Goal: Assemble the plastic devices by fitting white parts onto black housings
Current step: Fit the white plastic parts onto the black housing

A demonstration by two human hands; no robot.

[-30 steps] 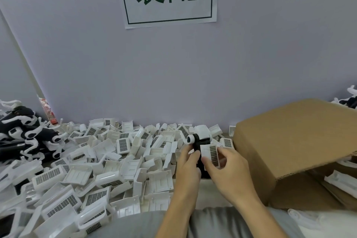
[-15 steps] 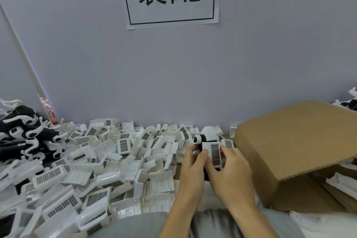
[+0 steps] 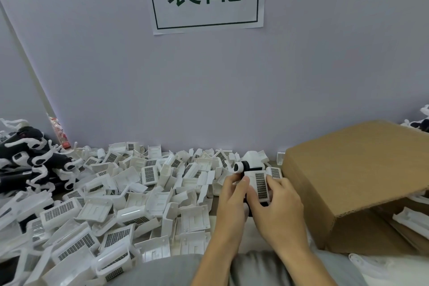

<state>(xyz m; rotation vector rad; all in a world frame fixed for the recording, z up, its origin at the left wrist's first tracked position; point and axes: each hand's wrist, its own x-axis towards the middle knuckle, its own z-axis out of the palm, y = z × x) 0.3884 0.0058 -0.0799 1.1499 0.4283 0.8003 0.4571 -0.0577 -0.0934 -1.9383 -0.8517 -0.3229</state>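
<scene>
Just right of frame centre, the left hand point(image 3: 233, 195) grips the black housing point(image 3: 245, 166) from its left side, fingers curled, thumb up. The right hand point(image 3: 277, 206) pinches the white grilled part point(image 3: 260, 184) against the housing (forearms rising from the bottom edge). A heap of loose white parts point(image 3: 104, 204) fills the lower left; a cardboard box point(image 3: 357, 174) sits at right.
</scene>
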